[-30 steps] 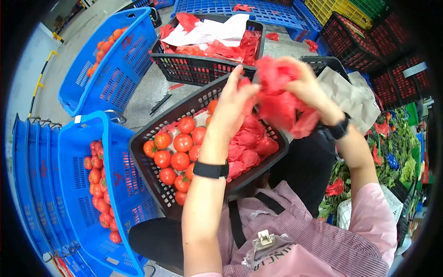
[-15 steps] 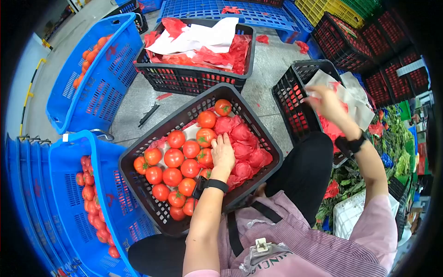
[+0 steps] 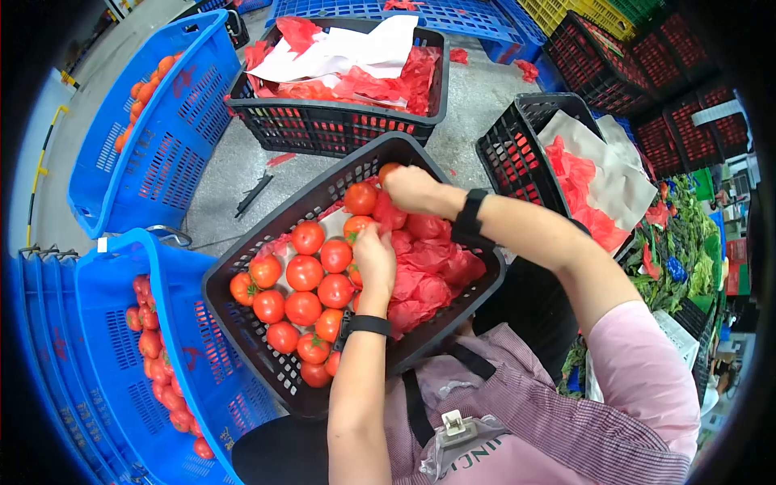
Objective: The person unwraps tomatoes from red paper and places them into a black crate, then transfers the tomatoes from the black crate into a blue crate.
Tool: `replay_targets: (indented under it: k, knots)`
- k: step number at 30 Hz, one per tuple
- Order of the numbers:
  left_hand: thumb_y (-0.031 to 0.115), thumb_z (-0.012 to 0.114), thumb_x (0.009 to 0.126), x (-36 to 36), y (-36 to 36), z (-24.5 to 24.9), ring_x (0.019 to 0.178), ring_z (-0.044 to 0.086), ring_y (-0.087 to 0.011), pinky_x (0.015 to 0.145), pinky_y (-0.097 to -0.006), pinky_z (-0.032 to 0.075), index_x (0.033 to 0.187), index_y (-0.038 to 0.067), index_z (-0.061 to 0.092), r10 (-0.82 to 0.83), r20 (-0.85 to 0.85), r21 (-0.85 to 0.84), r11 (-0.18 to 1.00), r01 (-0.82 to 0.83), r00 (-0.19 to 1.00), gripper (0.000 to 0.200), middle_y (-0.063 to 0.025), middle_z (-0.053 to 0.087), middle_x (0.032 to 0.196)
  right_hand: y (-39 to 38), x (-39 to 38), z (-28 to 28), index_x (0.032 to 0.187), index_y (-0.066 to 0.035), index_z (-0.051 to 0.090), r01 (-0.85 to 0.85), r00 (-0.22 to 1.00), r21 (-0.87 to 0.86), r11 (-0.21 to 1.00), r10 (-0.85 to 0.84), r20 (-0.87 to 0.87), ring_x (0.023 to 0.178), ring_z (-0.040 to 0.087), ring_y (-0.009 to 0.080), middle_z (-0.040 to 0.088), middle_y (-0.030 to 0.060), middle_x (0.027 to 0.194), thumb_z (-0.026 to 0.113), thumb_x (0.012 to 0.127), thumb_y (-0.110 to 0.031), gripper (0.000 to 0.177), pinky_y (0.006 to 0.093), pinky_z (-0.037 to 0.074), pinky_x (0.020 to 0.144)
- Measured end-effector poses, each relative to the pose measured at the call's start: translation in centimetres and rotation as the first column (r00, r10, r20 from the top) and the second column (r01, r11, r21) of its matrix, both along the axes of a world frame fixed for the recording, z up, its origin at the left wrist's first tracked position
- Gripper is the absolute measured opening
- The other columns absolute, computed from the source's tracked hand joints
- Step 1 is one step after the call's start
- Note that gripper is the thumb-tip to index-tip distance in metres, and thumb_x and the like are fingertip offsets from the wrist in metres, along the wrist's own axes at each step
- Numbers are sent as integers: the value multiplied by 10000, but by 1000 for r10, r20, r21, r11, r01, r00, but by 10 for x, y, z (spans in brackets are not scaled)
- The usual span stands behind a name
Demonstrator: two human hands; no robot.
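Note:
A black crate (image 3: 267,368) in front of me holds bare red tomatoes (image 3: 304,273) on its left side. Tomatoes wrapped in red paper (image 3: 420,275) fill its right side. My left hand (image 3: 376,257) is closed with its fingertips on a tomato (image 3: 354,226) near the crate's middle. Over the far corner, my right hand (image 3: 414,192) is closed, its fingers curled down between a bare tomato (image 3: 389,170) and the wrapped ones. What lies under its fingers is hidden.
Behind stands a black crate (image 3: 323,129) of red wrapping and white paper; another black crate (image 3: 517,162) with similar paper is at right. Blue crates (image 3: 174,299) with tomatoes stand at left. A dark strip (image 3: 254,196) lies on the floor. Leafy greens (image 3: 675,250) are far right.
My right hand has come from above the right-hand crate into the tomato crate's far corner. My left hand has shifted slightly left and curled from lying flatter. The view has moved a little.

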State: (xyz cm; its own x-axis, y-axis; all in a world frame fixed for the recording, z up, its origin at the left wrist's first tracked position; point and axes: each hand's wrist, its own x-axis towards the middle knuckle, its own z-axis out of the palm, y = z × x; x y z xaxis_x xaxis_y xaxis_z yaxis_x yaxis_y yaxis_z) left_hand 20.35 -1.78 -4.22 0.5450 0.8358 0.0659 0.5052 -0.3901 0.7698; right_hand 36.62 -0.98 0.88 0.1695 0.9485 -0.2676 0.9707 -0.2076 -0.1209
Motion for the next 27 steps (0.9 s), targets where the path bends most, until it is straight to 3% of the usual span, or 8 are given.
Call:
replay_targets:
  k: [4, 6, 8, 11, 14, 19, 24, 27]
  knots:
    - [37, 666, 724, 11, 25, 46, 857, 587, -375, 795, -429, 487, 1022, -22, 545, 112, 394, -196, 980, -36, 912, 327, -216, 591, 973, 6, 16, 84, 781, -20, 625, 21, 970, 295, 955, 51, -236, 750, 636, 357, 634, 192, 752, 597, 704, -104, 118, 435, 509, 681]
    - [39, 671, 722, 10, 22, 45, 860, 581, -383, 820, -436, 482, 1096, -23, 519, 172, 532, -271, 962, -25, 829, 409, -221, 571, 1056, -11, 23, 85, 775, -18, 617, -11, 988, 263, 965, 51, -147, 746, 635, 359, 633, 191, 757, 597, 709, -108, 113, 435, 511, 673]
    - [57, 717, 689, 5, 7, 6, 944, 551, -366, 851, -429, 480, 1210, -5, 451, -295, -125, -89, 954, 285, 947, 588, -206, 470, 1239, -30, 20, 68, 810, 4, 596, -70, 997, 87, 994, 68, 24, 734, 639, 359, 632, 191, 764, 587, 723, -102, 137, 429, 518, 642]
    - [51, 553, 817, 6, -31, -17, 1045, 476, -345, 836, -391, 482, 1202, -23, 454, -241, -473, 45, 954, 296, 847, 404, -172, 452, 1228, -78, -1, 7, 892, 60, 547, -166, 984, -141, 976, 173, 34, 699, 660, 328, 621, 224, 729, 523, 752, -84, 202, 413, 536, 573]
    - [39, 451, 863, 1, -40, -20, 994, 494, -322, 821, -397, 483, 1132, -33, 478, -158, -457, 74, 974, 214, 876, 279, -186, 462, 1174, -105, -22, -49, 1162, 153, 439, 81, 988, 199, 977, -106, 115, 655, 647, 368, 594, 261, 843, 533, 763, -105, 484, 407, 538, 554]
    - [56, 490, 852, 7, -18, -13, 791, 653, -303, 668, -355, 555, 883, 15, 586, -123, -587, 177, 945, 275, 800, 109, -148, 632, 853, -78, -24, -31, 1347, 168, 172, 318, 948, -46, 947, -317, 27, 685, 652, 375, 615, 269, 794, 572, 750, -96, 765, 411, 540, 600]
    - [66, 483, 850, 3, -7, -19, 733, 657, -344, 649, -418, 544, 803, 7, 619, -126, -445, 120, 973, 198, 886, 156, -196, 642, 764, -78, -14, -41, 1358, 103, 241, 377, 924, -59, 924, -380, -50, 724, 649, 390, 624, 267, 758, 513, 781, -84, 664, 453, 531, 649]
    - [52, 522, 821, 1, 15, 4, 736, 646, -364, 658, -441, 511, 804, -6, 621, -132, -254, 25, 989, 143, 958, 116, -230, 638, 767, -56, 10, -21, 750, 16, 646, 144, 985, 76, 987, -136, -102, 777, 656, 368, 648, 234, 799, 521, 747, -58, 145, 446, 539, 695]
